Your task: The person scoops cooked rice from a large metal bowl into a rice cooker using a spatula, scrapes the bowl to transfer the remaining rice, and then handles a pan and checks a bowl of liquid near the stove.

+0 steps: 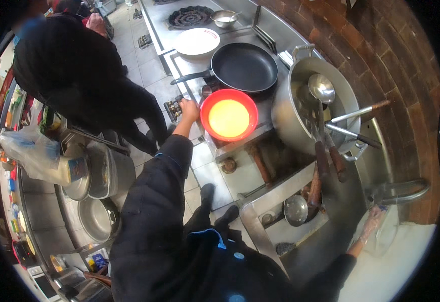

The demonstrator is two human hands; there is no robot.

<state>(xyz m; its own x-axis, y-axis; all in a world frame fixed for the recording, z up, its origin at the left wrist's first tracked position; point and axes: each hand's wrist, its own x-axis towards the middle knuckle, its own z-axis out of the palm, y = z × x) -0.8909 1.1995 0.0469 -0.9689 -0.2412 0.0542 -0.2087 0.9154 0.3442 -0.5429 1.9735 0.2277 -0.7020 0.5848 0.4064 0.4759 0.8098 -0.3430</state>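
Observation:
My left hand (pixel 190 109), fingers curled, is at the stove's front edge, closed on a burner knob (pixel 172 107). Just right of it sits a red bowl (pixel 254 113) of bright yellow-orange liquid. Clear thin plastic covers my right hand (pixel 373 219), which reaches over the white surface at the lower right. Its fingers are bent around something small with a bit of blue, too small to name. A crumpled clear plastic sheet or bag (pixel 387 232) lies beside it, under a curved metal spout or handle (pixel 403 192).
A black frying pan (pixel 245 68) and white plate (pixel 197 42) are behind the bowl. A large pot (pixel 285 108) with ladles stands right. A small metal bowl (pixel 225 18) is farther back. Another person (pixel 74 70) in black stands left. A ladle (pixel 296 210) lies nearer me.

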